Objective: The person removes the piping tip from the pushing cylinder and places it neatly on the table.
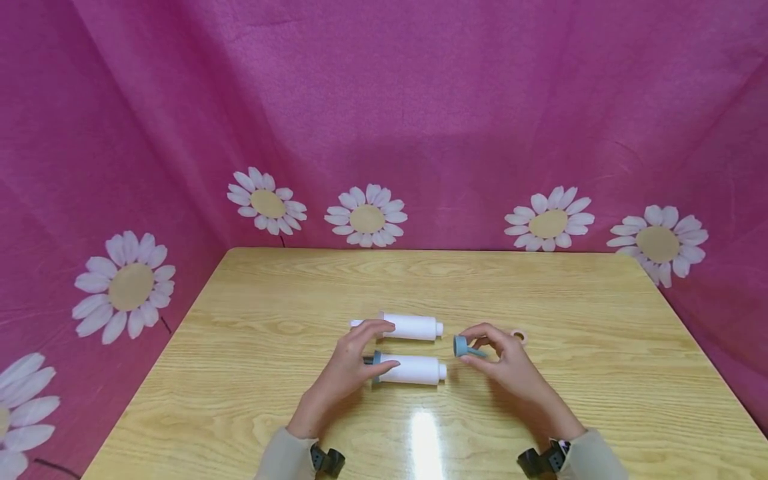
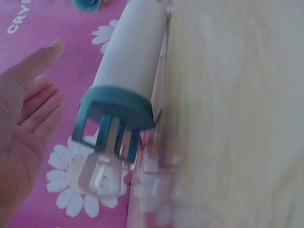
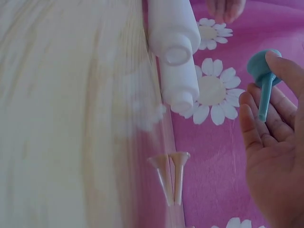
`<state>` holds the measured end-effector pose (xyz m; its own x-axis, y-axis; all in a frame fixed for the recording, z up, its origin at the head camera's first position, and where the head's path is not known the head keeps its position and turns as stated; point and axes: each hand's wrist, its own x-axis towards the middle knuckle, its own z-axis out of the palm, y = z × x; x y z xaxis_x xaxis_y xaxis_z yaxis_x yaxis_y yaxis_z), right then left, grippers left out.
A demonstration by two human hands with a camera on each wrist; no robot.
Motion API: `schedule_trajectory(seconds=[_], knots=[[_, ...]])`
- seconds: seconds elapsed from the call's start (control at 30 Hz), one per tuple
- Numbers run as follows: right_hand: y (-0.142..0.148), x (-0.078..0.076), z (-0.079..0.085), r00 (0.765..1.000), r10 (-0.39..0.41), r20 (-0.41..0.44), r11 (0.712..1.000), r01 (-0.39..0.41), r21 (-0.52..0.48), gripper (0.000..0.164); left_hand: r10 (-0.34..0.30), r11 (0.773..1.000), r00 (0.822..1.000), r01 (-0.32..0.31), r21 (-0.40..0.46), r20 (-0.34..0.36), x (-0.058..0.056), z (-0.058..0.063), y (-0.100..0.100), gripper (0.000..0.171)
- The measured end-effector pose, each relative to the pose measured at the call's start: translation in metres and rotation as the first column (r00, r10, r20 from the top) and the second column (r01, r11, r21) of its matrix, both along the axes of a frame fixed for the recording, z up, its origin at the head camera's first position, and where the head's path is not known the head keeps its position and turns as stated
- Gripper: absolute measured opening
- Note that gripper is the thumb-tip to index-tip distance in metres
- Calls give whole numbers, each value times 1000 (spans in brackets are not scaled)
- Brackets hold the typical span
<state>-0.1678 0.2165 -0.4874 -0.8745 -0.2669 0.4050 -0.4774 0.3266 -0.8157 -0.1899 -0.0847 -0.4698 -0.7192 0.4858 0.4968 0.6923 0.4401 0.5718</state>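
My right hand (image 1: 507, 363) pinches a small teal funnel-shaped nozzle (image 1: 460, 346) between thumb and fingers, above the table. Its narrow stem (image 3: 265, 102) points down in the right wrist view. Two white cylinders with narrow necks lie side by side to its left. The nearer cylinder (image 1: 414, 369) has a teal slotted end (image 2: 116, 107); the farther one (image 1: 414, 327) has a pale pink end. Over their left ends hovers my left hand (image 1: 345, 357), thumb and fingers apart. In the left wrist view it grips nothing and is clear of the cylinder.
A pale pink flared nozzle (image 3: 179, 173) stands on the table just behind my right hand. The wood-grain table (image 1: 288, 287) is bordered by a pink cloth (image 1: 432, 133) with daisies at the back and sides. A light reflection (image 1: 425, 440) shines near the front.
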Motion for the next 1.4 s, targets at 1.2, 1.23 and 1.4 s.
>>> schedule_trajectory(seconds=[1.2,1.23,1.4], knots=[[-31,1,-1,990,81,113,997,-79,-24,23,-172,979,984,175,103,-38,1,-4,45,36],[-29,1,-2,989,75,129,997,-72,-32,23,-167,980,985,170,105,-30,1,-4,45,36],[-20,4,-6,977,71,201,997,-62,-50,22,-155,982,988,153,112,7,1,-4,44,38]])
